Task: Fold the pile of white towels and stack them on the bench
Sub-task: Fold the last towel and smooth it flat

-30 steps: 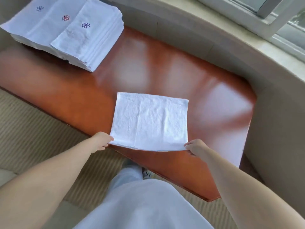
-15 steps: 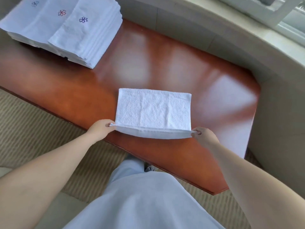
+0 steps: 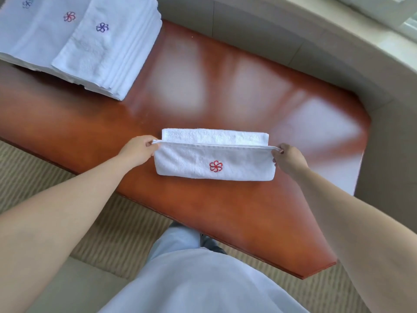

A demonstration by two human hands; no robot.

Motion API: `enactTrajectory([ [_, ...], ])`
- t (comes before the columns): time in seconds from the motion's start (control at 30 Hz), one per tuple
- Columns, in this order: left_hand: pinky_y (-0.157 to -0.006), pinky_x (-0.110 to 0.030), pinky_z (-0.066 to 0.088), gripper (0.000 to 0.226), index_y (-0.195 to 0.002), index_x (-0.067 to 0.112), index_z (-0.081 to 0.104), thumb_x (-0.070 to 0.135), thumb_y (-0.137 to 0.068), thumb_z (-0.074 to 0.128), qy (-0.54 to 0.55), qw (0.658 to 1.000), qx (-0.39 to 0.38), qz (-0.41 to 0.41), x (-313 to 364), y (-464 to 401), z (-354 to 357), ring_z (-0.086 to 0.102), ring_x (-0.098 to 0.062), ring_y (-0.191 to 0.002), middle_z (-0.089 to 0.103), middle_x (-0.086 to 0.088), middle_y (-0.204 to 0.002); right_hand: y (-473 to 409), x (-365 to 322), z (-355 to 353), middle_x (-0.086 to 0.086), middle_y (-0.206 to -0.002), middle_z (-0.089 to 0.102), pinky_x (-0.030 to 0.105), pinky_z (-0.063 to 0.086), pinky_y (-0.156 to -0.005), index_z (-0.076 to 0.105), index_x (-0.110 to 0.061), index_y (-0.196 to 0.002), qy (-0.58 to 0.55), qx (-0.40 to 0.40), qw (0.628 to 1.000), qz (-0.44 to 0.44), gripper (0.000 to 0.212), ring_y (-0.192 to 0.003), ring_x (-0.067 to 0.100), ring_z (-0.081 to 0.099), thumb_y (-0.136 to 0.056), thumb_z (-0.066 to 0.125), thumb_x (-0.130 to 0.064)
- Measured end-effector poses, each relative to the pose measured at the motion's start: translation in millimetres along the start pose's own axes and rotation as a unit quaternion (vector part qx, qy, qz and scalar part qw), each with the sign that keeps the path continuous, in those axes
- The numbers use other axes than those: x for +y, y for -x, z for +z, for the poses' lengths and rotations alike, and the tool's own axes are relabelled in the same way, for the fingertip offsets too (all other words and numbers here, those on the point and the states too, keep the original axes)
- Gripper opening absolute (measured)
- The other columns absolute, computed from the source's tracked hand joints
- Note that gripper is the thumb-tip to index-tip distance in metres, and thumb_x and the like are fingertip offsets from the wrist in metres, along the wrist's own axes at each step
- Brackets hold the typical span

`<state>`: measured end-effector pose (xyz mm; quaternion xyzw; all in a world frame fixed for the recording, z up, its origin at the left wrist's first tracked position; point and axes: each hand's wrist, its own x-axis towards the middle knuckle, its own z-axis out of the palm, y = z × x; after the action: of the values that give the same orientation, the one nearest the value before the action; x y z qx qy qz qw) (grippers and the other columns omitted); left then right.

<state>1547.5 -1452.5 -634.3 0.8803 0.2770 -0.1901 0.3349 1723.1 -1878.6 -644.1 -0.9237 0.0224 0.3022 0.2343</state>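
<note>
The towel lies on the bench, stretched between the two hands. Its near flap, turned over, shows a red flower mark and covers most of the layer beneath, so that only a narrow strip of that layer shows just beyond the fingers. The flap's hemmed edge runs straight from one set of fingertips to the other.

The left hand pinches the left corner of that edge, fingers curled round the hem with the thumb on top. The right hand pinches the right corner in the same way, fingers bent in on the cloth. Both hands sit just off the towel's short ends, with the knuckles toward the person.

Well beyond the left fingers, at the far left of the bench, stands the stack of folded white towels. Its top towel carries a blue flower mark; beside it, further left, other folded towels show a red mark and another blue one.

Beyond the right fingers the bench top is glossy, with pale reflections. A beige wall curves round its far side. On the near side of the hands lie a striped carpet and the person's pale clothing.
</note>
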Motion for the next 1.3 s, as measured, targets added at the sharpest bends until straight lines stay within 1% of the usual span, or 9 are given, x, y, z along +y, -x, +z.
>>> enactTrajectory([
  [0.1, -0.071, -0.038, 0.051, 0.018, -0.104, 0.029, 0.069, 0.039, -0.102, 0.054, 0.010, 1.000, 0.000, -0.007, 0, -26, -3, 0.066, -0.018, -0.084, 0.068, 0.006, -0.086, -22, -14, -1, -0.002, -0.082, 0.073, 0.025, 0.042, -0.057, 0.062, -0.020, -0.091, -0.026, 0.003, 1.000, 0.013, 0.015, -0.068, 0.015, 0.068, -0.092, 0.047, -0.020],
  [0.3, -0.090, -0.046, 0.054, 0.025, -0.115, 0.023, 0.069, 0.039, -0.103, 0.054, -0.020, 0.999, -0.018, -0.022, 1, -75, 0, 0.065, -0.022, -0.097, 0.070, 0.003, -0.103, -59, -19, 9, 0.002, -0.086, 0.074, 0.029, 0.047, -0.063, 0.065, -0.009, -0.098, -0.010, -0.005, 0.999, 0.051, 0.024, -0.085, 0.029, 0.073, -0.090, 0.045, -0.019],
  [0.5, -0.071, -0.035, 0.044, 0.020, -0.103, 0.022, 0.067, 0.037, -0.103, 0.054, -0.034, 0.999, -0.025, -0.027, -4, -113, 13, 0.059, -0.017, -0.083, 0.065, 0.006, -0.092, -94, -20, 19, 0.014, -0.099, 0.073, 0.044, 0.058, -0.083, 0.064, -0.008, -0.101, 0.024, -0.011, 0.998, 0.055, 0.025, -0.091, 0.036, 0.071, -0.092, 0.045, -0.021],
  [0.63, -0.064, -0.034, 0.039, 0.023, -0.095, 0.020, 0.065, 0.037, -0.103, 0.052, -0.053, 0.997, -0.032, -0.036, -7, -129, 21, 0.055, -0.015, -0.074, 0.062, 0.006, -0.083, -108, -22, 27, 0.010, -0.095, 0.072, 0.039, 0.056, -0.080, 0.064, -0.011, -0.102, 0.045, -0.017, 0.997, 0.063, 0.025, -0.089, 0.034, 0.068, -0.092, 0.044, -0.021],
  [0.8, -0.059, -0.036, 0.035, 0.032, -0.085, 0.012, 0.057, 0.036, -0.102, 0.048, -0.089, 0.993, -0.041, -0.062, -9, -142, 31, 0.047, -0.022, -0.064, 0.053, -0.002, -0.074, -121, -24, 40, 0.010, -0.090, 0.066, 0.030, 0.040, -0.060, 0.063, -0.010, -0.097, 0.081, -0.019, 0.992, 0.090, 0.025, -0.079, 0.033, 0.060, -0.091, 0.041, -0.019],
  [0.97, -0.055, -0.035, 0.029, 0.030, -0.074, 0.019, 0.039, 0.031, -0.101, 0.039, -0.115, 0.991, -0.013, -0.068, -6, -151, 48, 0.040, -0.020, -0.062, 0.045, 0.002, -0.072, -129, -24, 52, 0.006, -0.094, 0.062, 0.033, 0.042, -0.072, 0.057, -0.014, -0.105, 0.115, 0.004, 0.987, 0.111, 0.023, -0.086, 0.033, 0.059, -0.098, 0.039, -0.025],
  [1.13, -0.075, -0.041, 0.043, 0.032, -0.121, 0.007, 0.051, 0.031, -0.106, 0.035, -0.159, 0.981, -0.014, -0.110, 10, -149, 46, 0.057, -0.035, -0.095, 0.062, -0.012, -0.108, -129, -39, 47, 0.006, -0.097, 0.055, 0.035, 0.041, -0.077, 0.053, -0.013, -0.106, 0.136, -0.006, 0.981, 0.135, 0.015, -0.090, 0.032, 0.053, -0.098, 0.041, -0.017],
  [1.23, -0.078, -0.042, 0.046, 0.044, -0.146, 0.013, 0.037, 0.019, -0.102, 0.042, -0.076, 0.987, 0.044, -0.138, 22, -131, 48, 0.062, -0.038, -0.101, 0.065, -0.015, -0.115, -118, -45, 42, 0.006, -0.103, 0.060, 0.032, 0.043, -0.071, 0.052, -0.009, -0.125, 0.008, 0.030, 0.987, 0.157, 0.032, -0.090, 0.029, 0.061, -0.094, 0.041, -0.013],
  [1.3, -0.079, -0.045, 0.048, 0.053, -0.150, 0.021, 0.033, 0.016, -0.099, 0.047, -0.028, 0.990, 0.102, -0.089, 30, -107, 59, 0.060, -0.035, -0.098, 0.064, -0.011, -0.109, -93, -52, 52, -0.005, -0.102, 0.062, 0.028, 0.043, -0.061, 0.042, -0.019, -0.145, -0.087, 0.098, 0.986, 0.104, 0.049, -0.079, 0.012, 0.060, -0.096, 0.043, -0.017],
])
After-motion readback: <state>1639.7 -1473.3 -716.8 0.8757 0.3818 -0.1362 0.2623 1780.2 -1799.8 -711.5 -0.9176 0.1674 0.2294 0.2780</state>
